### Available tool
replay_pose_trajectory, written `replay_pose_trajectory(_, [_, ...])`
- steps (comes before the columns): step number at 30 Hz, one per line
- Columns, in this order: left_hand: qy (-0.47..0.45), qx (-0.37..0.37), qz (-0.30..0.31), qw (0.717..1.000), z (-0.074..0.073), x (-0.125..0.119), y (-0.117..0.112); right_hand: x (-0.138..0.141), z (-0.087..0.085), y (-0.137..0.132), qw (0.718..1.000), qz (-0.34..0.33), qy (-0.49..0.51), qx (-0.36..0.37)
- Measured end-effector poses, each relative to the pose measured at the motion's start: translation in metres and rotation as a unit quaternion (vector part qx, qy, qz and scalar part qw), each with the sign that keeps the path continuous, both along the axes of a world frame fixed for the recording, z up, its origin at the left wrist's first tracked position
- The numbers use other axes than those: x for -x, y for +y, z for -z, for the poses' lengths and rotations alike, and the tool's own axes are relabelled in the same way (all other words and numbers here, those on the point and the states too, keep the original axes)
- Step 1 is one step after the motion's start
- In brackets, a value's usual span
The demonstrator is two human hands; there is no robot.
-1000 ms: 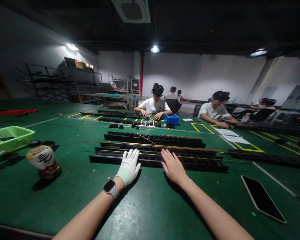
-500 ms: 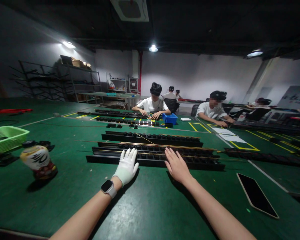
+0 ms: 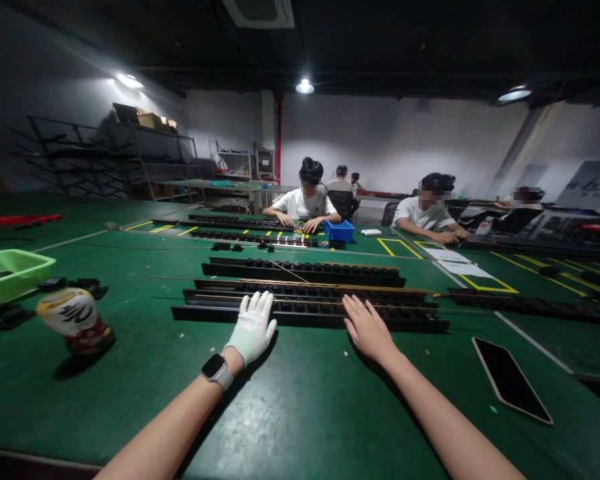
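Observation:
My left hand (image 3: 253,325) wears a white glove and lies flat, fingers apart, on the near long black strip (image 3: 310,312) full of small black sockets. My bare right hand (image 3: 367,328) rests flat on the same strip further right, fingers stretched out. Thin brass-coloured rods (image 3: 300,285) run along the strip behind it. A second black strip (image 3: 305,270) lies further back. A smartwatch (image 3: 215,369) sits on my left wrist. Neither hand holds anything.
A bottle (image 3: 73,319) lies tilted at the left beside a green basket (image 3: 15,272). A dark phone (image 3: 511,379) lies at the right. Other people sit at the far end near a blue bin (image 3: 339,231). Shelving stands at the back left.
My right hand has slid to the right along the black strip. My left hand stays in about the same place, still flat. The view has shifted slightly.

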State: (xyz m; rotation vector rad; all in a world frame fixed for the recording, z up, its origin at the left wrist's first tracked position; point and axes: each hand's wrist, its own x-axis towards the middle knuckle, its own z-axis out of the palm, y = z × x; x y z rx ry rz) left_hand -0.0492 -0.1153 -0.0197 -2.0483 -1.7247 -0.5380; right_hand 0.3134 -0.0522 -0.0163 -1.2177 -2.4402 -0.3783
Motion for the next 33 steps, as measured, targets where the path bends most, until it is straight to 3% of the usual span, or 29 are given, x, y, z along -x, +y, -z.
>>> replay_pose_trajectory(19, [0.000,0.007,-0.001,1.000,-0.006,-0.002,-0.001,-0.028,-0.001,0.005,0.999,0.018,0.037,0.010])
replay_pose_trajectory(33, [-0.004,0.009,0.000,1.000,-0.005,-0.002,0.000,-0.068,-0.004,0.015,0.997,0.044,0.012,0.062])
